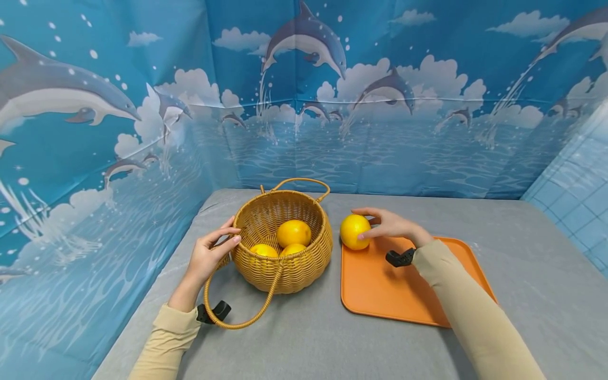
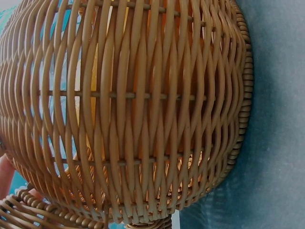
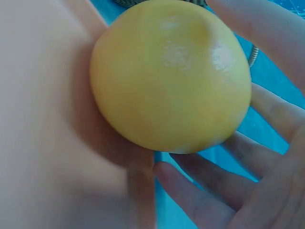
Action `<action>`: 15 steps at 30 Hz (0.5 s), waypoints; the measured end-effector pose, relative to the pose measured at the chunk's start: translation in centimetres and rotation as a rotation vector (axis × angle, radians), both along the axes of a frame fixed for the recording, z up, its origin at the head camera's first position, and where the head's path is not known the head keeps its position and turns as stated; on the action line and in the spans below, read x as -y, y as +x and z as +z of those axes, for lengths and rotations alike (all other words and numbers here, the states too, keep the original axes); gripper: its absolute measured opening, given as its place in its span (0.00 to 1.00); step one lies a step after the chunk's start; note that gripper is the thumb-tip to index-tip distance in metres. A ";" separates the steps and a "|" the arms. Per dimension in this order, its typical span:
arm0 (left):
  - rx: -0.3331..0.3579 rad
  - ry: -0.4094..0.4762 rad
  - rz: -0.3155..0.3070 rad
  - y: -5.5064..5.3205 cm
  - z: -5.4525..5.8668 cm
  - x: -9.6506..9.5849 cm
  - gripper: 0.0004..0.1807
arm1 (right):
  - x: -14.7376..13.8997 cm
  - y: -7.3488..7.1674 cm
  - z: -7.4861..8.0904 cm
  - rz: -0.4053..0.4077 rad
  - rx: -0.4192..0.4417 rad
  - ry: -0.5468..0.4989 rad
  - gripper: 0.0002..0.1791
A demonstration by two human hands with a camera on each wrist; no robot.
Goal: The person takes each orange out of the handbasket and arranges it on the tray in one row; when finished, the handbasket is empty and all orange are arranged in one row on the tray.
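A round wicker basket (image 1: pixel 285 274) stands left of centre, with several yellow citrus fruits (image 1: pixel 294 233) inside. My left hand (image 1: pixel 209 253) holds its left rim with thumb and fingers. In the left wrist view the woven basket wall (image 2: pixel 143 105) fills most of the picture and hides most of that hand. My right hand (image 1: pixel 391 224) grips another round yellow citrus fruit (image 1: pixel 354 231) at the far left corner of an orange tray (image 1: pixel 380 295). In the right wrist view, fingers curve around this glossy fruit (image 3: pixel 171 76); whether it touches the tray I cannot tell.
The basket's near handle (image 1: pixel 237 325) droops onto the grey tabletop (image 1: pixel 313 343), while its far handle (image 1: pixel 304 180) stands up behind the rim. A dolphin-print curtain (image 1: pixel 294 142) hangs along the back and left side. My right forearm crosses the tray.
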State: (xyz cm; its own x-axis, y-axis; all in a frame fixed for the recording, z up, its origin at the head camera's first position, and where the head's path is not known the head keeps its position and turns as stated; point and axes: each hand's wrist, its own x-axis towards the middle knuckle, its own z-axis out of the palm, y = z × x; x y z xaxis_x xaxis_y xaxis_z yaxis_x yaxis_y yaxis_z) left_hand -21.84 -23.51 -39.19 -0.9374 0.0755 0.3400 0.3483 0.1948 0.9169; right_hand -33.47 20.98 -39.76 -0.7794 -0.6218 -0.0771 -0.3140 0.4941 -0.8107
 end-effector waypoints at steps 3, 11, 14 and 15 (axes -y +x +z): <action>-0.001 0.004 0.000 0.0 0.0 0.0 0.19 | -0.1 0.1 0.6 0.004 -0.002 0.012 0.42; -0.013 0.011 -0.001 0.0 0.0 -0.1 0.19 | -0.5 0.2 3.0 -0.005 -0.009 0.052 0.42; -0.014 0.015 -0.002 0.0 0.0 -0.1 0.19 | -0.4 0.3 4.2 0.002 -0.020 0.046 0.41; -0.011 0.016 -0.001 0.0 0.0 -0.1 0.19 | -0.3 0.2 4.6 0.004 -0.024 0.043 0.41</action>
State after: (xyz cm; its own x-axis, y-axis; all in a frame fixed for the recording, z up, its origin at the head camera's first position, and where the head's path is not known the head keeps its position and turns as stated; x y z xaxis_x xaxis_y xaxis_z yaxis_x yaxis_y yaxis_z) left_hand -21.79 -23.42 -39.14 -0.9333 0.0707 0.3520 0.3590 0.1798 0.9159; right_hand -33.23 21.29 -35.14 -0.7787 -0.6216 -0.0850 -0.3356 0.5271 -0.7807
